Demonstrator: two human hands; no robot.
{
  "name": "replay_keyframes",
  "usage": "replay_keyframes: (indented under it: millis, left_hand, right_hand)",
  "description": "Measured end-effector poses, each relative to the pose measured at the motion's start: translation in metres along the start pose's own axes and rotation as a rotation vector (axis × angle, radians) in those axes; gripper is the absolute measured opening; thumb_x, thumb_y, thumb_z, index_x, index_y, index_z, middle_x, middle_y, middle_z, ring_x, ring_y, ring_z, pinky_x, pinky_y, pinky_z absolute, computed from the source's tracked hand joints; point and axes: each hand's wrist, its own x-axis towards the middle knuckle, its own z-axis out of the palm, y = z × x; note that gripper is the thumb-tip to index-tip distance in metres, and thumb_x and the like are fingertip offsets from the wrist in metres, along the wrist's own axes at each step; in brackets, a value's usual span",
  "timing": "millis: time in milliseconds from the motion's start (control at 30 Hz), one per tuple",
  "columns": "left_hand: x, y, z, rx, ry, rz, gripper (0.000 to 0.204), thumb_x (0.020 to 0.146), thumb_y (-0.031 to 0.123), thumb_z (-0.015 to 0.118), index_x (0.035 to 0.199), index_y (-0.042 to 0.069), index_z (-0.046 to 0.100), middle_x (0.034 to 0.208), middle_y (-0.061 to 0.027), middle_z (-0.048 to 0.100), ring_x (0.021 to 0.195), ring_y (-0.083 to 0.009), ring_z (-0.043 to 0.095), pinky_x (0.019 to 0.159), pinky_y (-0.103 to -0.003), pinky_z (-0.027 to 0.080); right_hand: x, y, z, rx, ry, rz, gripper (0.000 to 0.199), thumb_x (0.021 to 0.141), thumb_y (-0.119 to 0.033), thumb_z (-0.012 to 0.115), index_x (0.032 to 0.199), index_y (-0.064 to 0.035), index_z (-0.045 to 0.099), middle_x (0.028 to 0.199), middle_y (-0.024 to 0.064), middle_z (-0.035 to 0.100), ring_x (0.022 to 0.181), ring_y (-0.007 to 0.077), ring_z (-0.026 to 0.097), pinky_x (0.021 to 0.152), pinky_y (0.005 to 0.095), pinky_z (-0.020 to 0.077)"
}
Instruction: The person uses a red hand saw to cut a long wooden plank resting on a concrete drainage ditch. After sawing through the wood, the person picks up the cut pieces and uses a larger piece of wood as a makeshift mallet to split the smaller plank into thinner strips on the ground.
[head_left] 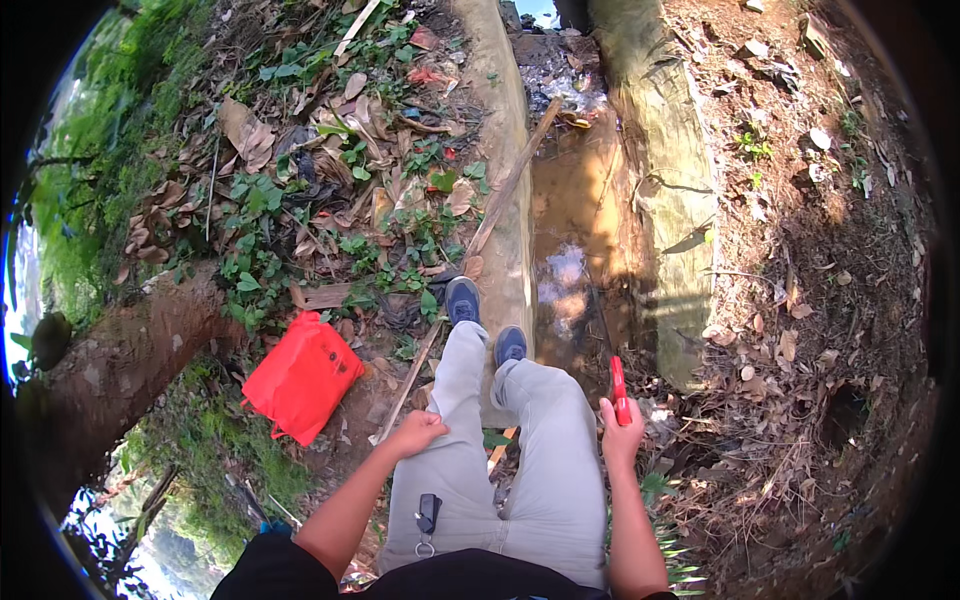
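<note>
My right hand (623, 433) is closed around the red handle of a long tool (618, 388). Its thin dark shaft runs forward over the muddy channel; I cannot make out its exact kind. My left hand (417, 432) has its fingers closed on the grey trouser leg (455, 400), at the outer side of the left knee. A bright red bag (303, 376) rests on the ground to the left, apart from both hands. A black key fob (428, 512) with a ring lies against my left thigh.
My shoes (509, 345) stand on the concrete edge (505, 200) of a ditch with brown water (575, 215). Litter (575, 90) floats at its far end. A long stick (510, 190) leans across the edge. Leaf-covered banks, a thick trunk (130, 360) and a right-hand wall (680, 200) flank it.
</note>
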Motion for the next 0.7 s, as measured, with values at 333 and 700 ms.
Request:
replay_keyframes:
  millis: [333, 700]
  left_hand:
    - [0.044, 0.055, -0.083, 0.043, -0.103, -0.031, 0.047, 0.095, 0.027, 0.067, 0.057, 0.012, 0.044, 0.055, 0.008, 0.04, 0.052, -0.0037, 0.033, 0.049, -0.026, 0.028]
    - [0.449, 0.211, -0.16, -0.185, 0.492, 0.514, 0.03, 0.087, 0.015, 0.071, 0.112, 0.001, 0.062, 0.084, -0.0027, 0.067, 0.073, -0.0112, 0.061, 0.068, -0.029, 0.05]
  right_hand:
    - [0.139, -0.087, 0.065, 0.006, -0.051, -0.313, 0.022, 0.091, -0.021, 0.075, 0.09, -0.0021, 0.064, 0.066, 0.0041, 0.053, 0.059, 0.0142, 0.048, 0.057, 0.0314, 0.0423]
    - [0.302, -0.101, 0.187, -0.075, -0.018, -0.519, 0.024, 0.094, -0.025, 0.072, 0.089, -0.0025, 0.065, 0.061, 0.0088, 0.054, 0.054, 0.0155, 0.05, 0.054, 0.033, 0.0435]
